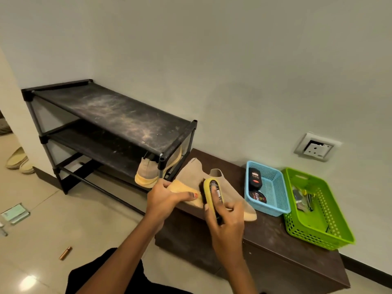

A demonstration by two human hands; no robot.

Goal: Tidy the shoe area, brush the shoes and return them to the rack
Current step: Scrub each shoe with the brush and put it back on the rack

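Right hand [228, 221]: fingers curled round a yellow-backed brush [213, 196], bristles turned to the side of the shoe [191, 175]; a grip suited to short strokes along the upper. Left hand [164, 198]: grips the shoe at one end by the pale sole, thumb on top, probably to stop it sliding under the brush. The shoe, tan suede, lies on the bench [275, 236], off the rack, so brushing is judged to be under way and its return not yet done. On the floor to the left: a small brass-coloured tube [65, 253] and some cards [14, 214], loose, so tidying is judged unfinished. Just beside the shoe, on the bench: a blue basket [267, 206] holding a polish tin [257, 197] and a dark bottle [255, 176], within easy reach of the brushing hand. Beyond it, touching or nearly so, a green basket [307, 236] of small tools; contents too small to name. Left of the bench: rack [118, 115], top shelf dusty and bare. A matching second shoe [148, 172] stands on a lower shelf at the right end, heel outward. Far left: slippers [18, 161] on the floor.
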